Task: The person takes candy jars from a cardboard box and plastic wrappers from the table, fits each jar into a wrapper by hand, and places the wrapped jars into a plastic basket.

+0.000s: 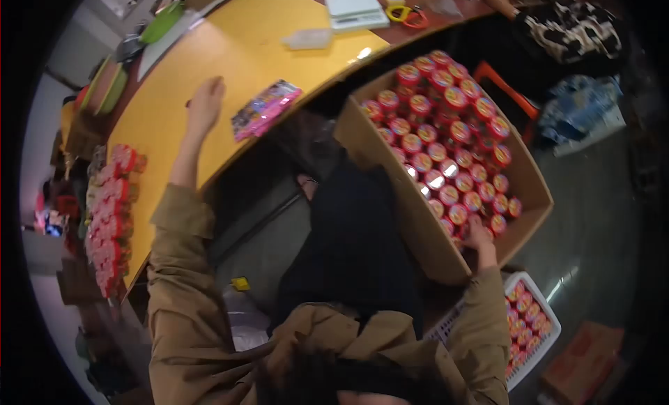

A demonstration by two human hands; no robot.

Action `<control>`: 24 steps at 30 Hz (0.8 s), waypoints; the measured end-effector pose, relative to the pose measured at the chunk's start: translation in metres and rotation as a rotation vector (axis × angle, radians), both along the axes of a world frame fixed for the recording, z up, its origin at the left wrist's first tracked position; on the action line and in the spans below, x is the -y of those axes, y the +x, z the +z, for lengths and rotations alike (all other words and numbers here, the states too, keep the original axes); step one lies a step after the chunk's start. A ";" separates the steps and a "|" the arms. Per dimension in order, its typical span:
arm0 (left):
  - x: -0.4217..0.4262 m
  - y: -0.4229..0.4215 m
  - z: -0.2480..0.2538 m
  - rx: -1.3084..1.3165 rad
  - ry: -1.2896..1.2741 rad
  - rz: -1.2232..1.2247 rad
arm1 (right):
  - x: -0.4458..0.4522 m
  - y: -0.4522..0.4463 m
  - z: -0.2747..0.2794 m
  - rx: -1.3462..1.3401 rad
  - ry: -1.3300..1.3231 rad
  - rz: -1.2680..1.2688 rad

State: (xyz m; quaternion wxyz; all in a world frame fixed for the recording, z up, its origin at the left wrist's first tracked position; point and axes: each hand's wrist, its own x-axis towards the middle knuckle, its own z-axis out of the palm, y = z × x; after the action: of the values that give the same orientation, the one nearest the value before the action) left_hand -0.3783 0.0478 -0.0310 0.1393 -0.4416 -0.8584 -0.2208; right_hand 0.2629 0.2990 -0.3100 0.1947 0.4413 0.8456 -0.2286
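My left hand [207, 107] is over the yellow tabletop [258, 21], left of a pink and dark printed packet [266, 111]. Its fingers look loosely apart with nothing visible in them, though they are slightly blurred. My right hand [478, 235] reaches into the near end of a cardboard box [432, 241]. There its fingers close around a red-lidded jar, mostly hidden by the hand. Many similar jars with red printed lids [449, 175] stand upright in the box, packed side by side.
Rows of red-lidded containers [111, 224] line the table's left edge. A white scale [355, 9], a clear bottle [308, 39] and yellow tape [398, 13] lie at the back. A white crate [550, 328] of jars stands lower right. Another person's arm [502, 1] is at upper right.
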 end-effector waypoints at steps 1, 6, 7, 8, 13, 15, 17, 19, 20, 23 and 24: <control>-0.003 0.024 0.000 0.135 0.027 0.066 | -0.005 -0.014 0.028 0.104 -0.103 0.040; -0.014 0.031 -0.003 0.869 -0.125 -0.039 | -0.008 0.010 0.007 0.106 0.051 0.092; -0.019 0.043 0.006 0.777 -0.162 -0.039 | -0.004 0.010 0.005 0.120 0.095 0.096; -0.020 0.043 0.008 0.788 -0.155 -0.041 | -0.002 0.010 0.003 0.135 0.140 0.101; -0.023 0.028 0.004 0.789 -0.242 -0.052 | -0.003 -0.005 0.051 0.042 0.061 0.019; -0.029 0.031 0.002 0.794 -0.164 -0.016 | 0.000 -0.009 0.077 0.042 0.050 -0.051; -0.035 0.026 -0.002 0.770 -0.152 -0.006 | 0.002 -0.007 0.092 0.011 0.042 -0.145; -0.037 0.022 -0.008 0.689 -0.062 -0.032 | 0.013 -0.013 0.110 -0.055 0.114 -0.159; -0.037 0.020 -0.010 0.691 -0.057 -0.039 | 0.017 -0.017 0.117 -0.128 0.182 -0.171; -0.037 0.021 -0.012 0.433 -0.106 -0.081 | 0.018 -0.026 0.108 -0.326 0.329 -0.142; -0.035 0.021 -0.015 0.420 -0.107 -0.104 | 0.019 -0.031 0.105 -0.381 0.378 -0.142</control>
State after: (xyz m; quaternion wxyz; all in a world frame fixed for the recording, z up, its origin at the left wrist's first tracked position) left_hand -0.3574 0.0823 -0.0457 -0.0777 -0.4365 -0.8550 -0.2690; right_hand 0.2319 0.2803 -0.2051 -0.0704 0.4770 0.8616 -0.1588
